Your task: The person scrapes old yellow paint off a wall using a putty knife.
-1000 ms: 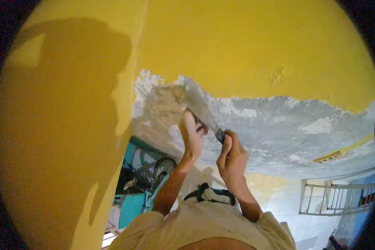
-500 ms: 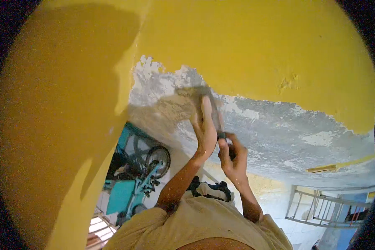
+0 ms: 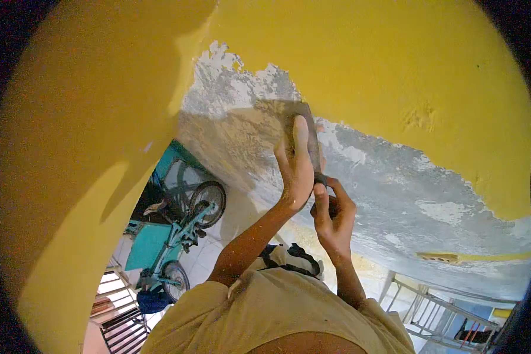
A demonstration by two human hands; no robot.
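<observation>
A long, dark flat tool lies against the wall where grey plaster meets yellow paint. My left hand presses on the side of the tool, with its thumb stretched upward and other fingers partly hidden behind it. Just below and to the right, my right hand is closed around the dark lower end of the tool. Ragged pale patches of chipped paint show above and to the left of the tool.
A yellow side wall rises at the left. A teal bicycle stands at lower left, near a metal rack. At lower right is a metal ladder-like frame. A yellow strip crosses the plaster.
The view has shifted and tilted, bringing more of the bicycle into sight. Both hands and the tool appear slightly higher in view, still against the wall.
</observation>
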